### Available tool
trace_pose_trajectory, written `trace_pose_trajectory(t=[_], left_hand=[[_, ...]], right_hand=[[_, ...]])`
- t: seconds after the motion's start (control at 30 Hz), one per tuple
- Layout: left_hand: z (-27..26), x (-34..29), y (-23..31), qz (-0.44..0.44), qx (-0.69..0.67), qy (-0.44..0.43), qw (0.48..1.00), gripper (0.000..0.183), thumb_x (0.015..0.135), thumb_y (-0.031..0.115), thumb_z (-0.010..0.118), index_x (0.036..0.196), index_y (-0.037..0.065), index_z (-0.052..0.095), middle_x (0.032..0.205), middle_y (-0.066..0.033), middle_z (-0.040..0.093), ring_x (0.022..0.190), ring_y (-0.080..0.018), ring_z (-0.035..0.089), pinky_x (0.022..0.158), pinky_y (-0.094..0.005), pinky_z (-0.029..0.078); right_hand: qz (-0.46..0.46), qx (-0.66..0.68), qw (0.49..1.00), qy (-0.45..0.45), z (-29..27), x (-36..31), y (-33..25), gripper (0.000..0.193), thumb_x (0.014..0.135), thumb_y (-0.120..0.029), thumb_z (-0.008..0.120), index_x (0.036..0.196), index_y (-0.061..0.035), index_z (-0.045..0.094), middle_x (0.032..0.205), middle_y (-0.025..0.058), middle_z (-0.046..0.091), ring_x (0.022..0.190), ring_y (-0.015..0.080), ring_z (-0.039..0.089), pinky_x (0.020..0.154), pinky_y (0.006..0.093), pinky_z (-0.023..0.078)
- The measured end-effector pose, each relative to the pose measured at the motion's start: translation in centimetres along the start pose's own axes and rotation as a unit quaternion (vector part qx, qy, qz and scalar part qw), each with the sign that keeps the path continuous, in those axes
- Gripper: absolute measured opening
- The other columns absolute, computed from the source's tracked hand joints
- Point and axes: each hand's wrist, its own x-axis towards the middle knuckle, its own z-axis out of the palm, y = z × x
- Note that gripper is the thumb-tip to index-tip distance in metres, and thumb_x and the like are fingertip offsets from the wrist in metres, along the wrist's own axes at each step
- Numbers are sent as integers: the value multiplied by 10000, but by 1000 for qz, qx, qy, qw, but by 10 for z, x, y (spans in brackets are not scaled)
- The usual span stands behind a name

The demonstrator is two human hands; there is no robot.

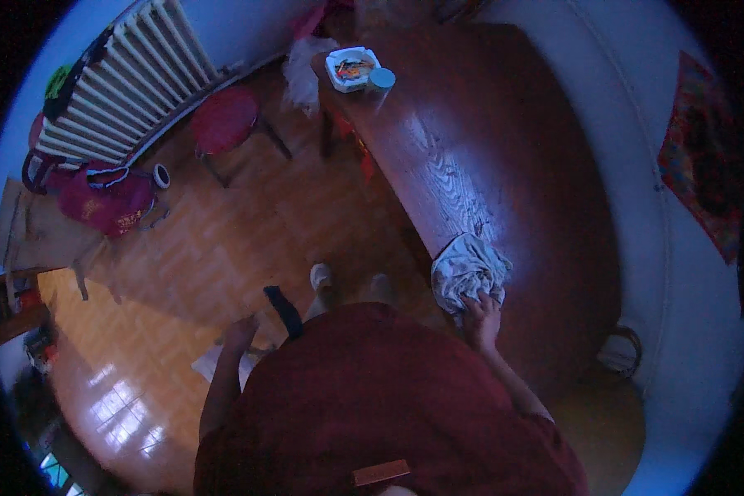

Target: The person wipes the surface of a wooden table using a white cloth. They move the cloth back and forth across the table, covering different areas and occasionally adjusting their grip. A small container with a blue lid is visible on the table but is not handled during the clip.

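Right hand (483, 318) is pressing down on a bunched, pale patterned cloth (469, 269); fingers are bending onto its near side and touching it, can't tell if they're closing round a fold. Cloth is lying just ahead of the wrist, at the left long edge of the brown table (546, 207); can't tell if part is hanging over. Left hand (241, 332) is hanging low beside the body, well apart from the table; too dim to tell if it's open or closed. A dark strip (283, 312) is showing just right of it.

Beyond the cloth, shiny streaks (450, 178) are running along the left edge toward the far end. At the far left corner a white dish (351, 85) is holding orange and dark bits, and a pale-topped cup (381, 78) is standing just beside it; both are occupying that corner, well apart from the cloth.

Off the table: a red stool (226, 120) is standing left of the far end, near a white radiator (128, 95). A dark-red seat (103, 202) is sitting further left, beside brown cardboard (50, 227). A patterned hanging (703, 149) is covering part of the right wall.
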Motion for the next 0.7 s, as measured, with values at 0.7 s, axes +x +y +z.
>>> trace_pose_trajectory(t=[0.7], left_hand=[[-73,43,151,109,72,3,991,299,883,235,530,1071,22,623,1006,-195,643,938,-301,624,837,-372,476]], right_hand=[[-59,98,993,-30,-22,86,-2,299,706,-171,669,1003,-200,681,1161,95,549,1054,358,501,832,487,428]])
